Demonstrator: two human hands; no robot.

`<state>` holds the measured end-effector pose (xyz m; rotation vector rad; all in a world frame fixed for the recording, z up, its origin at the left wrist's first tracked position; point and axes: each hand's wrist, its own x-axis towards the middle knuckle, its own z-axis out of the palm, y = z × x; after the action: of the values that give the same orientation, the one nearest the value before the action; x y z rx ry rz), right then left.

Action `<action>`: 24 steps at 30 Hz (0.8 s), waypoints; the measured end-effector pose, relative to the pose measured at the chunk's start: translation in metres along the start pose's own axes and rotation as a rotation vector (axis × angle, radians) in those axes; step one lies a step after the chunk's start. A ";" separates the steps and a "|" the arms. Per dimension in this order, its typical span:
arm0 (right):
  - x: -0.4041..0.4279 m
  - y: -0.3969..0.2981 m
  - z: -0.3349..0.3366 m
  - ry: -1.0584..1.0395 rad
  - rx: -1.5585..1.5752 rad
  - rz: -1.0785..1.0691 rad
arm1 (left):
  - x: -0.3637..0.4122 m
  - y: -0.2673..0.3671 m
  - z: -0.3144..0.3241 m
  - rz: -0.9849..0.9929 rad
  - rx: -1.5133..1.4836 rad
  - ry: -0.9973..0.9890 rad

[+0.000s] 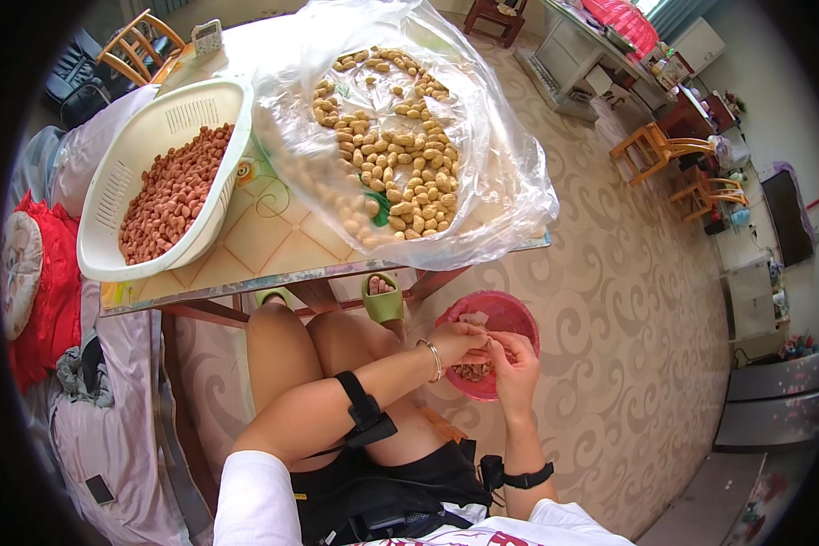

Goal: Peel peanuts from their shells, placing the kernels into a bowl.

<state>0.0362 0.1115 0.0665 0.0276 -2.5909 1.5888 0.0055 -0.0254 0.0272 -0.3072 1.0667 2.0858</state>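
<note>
Both hands meet above a red plastic basin on the floor, right of the knees; bits of peanut shell lie in it. My left hand, with a bangle at its wrist, and my right hand pinch something small between their fingertips, probably a peanut, mostly hidden by the fingers. On the table, a clear plastic bag lies wide open with unshelled peanuts inside. To its left, a white plastic basket holds shelled reddish peanuts.
The table's edge runs just past my knees. A cloth-covered seat with a red cushion stands at the left. A wooden chair is farther off at the right, and a small white device sits on the table's far left.
</note>
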 end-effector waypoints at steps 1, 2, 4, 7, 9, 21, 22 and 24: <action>0.000 -0.005 0.001 0.001 0.014 0.006 | -0.001 -0.001 0.000 -0.007 -0.031 0.009; -0.001 -0.007 0.001 0.003 0.027 0.011 | -0.001 -0.001 0.000 -0.014 -0.062 0.017; -0.001 -0.006 0.002 0.000 0.049 0.022 | -0.002 -0.001 0.000 -0.011 -0.046 0.024; -0.002 0.000 0.002 -0.001 0.062 0.030 | -0.001 -0.001 0.000 0.003 0.015 0.022; -0.002 0.001 0.002 0.001 0.053 0.025 | -0.001 0.000 0.000 0.014 0.060 0.012; -0.006 0.000 0.012 0.089 0.072 0.015 | -0.005 -0.005 0.007 0.109 0.079 0.078; -0.007 -0.002 0.013 0.095 0.086 0.030 | -0.005 -0.007 0.008 0.136 0.088 0.090; -0.007 -0.004 0.014 0.100 0.099 0.045 | -0.005 -0.011 0.008 0.162 0.097 0.101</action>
<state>0.0425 0.0968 0.0626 -0.1005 -2.4533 1.6863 0.0175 -0.0177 0.0280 -0.2889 1.2860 2.1714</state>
